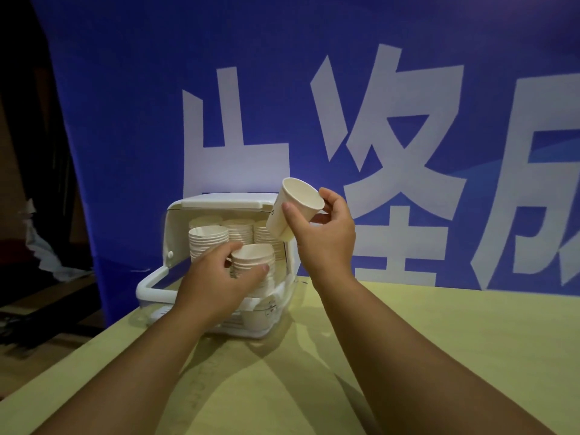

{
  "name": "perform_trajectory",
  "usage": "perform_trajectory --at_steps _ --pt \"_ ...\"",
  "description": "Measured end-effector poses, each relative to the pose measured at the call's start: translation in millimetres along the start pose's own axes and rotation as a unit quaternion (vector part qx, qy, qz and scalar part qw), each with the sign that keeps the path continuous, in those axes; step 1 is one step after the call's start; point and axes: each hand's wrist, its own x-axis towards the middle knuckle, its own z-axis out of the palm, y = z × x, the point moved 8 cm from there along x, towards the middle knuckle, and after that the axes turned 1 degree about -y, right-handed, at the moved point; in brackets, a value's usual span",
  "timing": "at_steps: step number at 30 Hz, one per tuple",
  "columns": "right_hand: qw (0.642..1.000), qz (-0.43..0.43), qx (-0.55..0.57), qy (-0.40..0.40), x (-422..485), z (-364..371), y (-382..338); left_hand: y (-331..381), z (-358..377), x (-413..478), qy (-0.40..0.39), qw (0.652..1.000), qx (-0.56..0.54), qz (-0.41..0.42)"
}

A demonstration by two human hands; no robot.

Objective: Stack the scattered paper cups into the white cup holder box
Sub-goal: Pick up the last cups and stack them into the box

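The white cup holder box (150,285) stands open on the table's far left, its lid (219,200) swung up and back. Inside it are several stacks of white paper cups (208,238). My left hand (216,277) reaches into the box and grips the front stack of cups (252,259) between thumb and fingers. My right hand (320,233) is raised above the box's right side and holds a single paper cup (290,208) tilted, its mouth facing up and right. The lower parts of the stacks are hidden behind my left hand and the box wall.
The yellow-green table (408,340) stretches to the right and front of the box. A blue banner with large white characters (376,120) hangs close behind the table. Left of the table lies a dark area with crumpled white material (40,246).
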Motion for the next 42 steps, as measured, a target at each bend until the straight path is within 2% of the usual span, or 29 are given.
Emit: perform_trajectory --at_steps 6,12,14,18,23,29,32,37,42 --pt "0.991 -0.010 -0.061 -0.115 -7 30 1 -5 4 -7 -0.075 0.997 -0.021 -0.013" --pt "0.966 -0.008 -0.163 -0.199 -17 47 16 -3 0 -8 -0.060 0.998 -0.027 -0.011" --pt "0.964 0.011 -0.164 -0.210 -20 48 19 -1 -2 -9 -0.057 0.998 -0.036 -0.006" --pt "0.966 0.035 -0.184 -0.179 -15 41 24 -7 -4 -8 -0.060 0.997 -0.051 -0.014" --pt "0.925 0.059 -0.294 -0.235 -19 48 50 -7 -6 -7 -0.059 0.998 -0.038 -0.007" --pt "0.930 0.088 -0.261 -0.242 -24 48 54 -6 -5 -7 -0.058 0.997 -0.039 -0.011" --pt "0.936 0.091 -0.243 -0.239 -29 52 57 -6 -9 -4 -0.033 0.999 -0.025 -0.015" --pt "0.931 0.085 -0.228 -0.273 -37 58 64 -10 -11 0 0.008 0.999 -0.036 -0.021" --pt "0.922 0.081 -0.223 -0.304 -41 57 69 -12 -7 0 0.000 0.999 -0.026 -0.025"
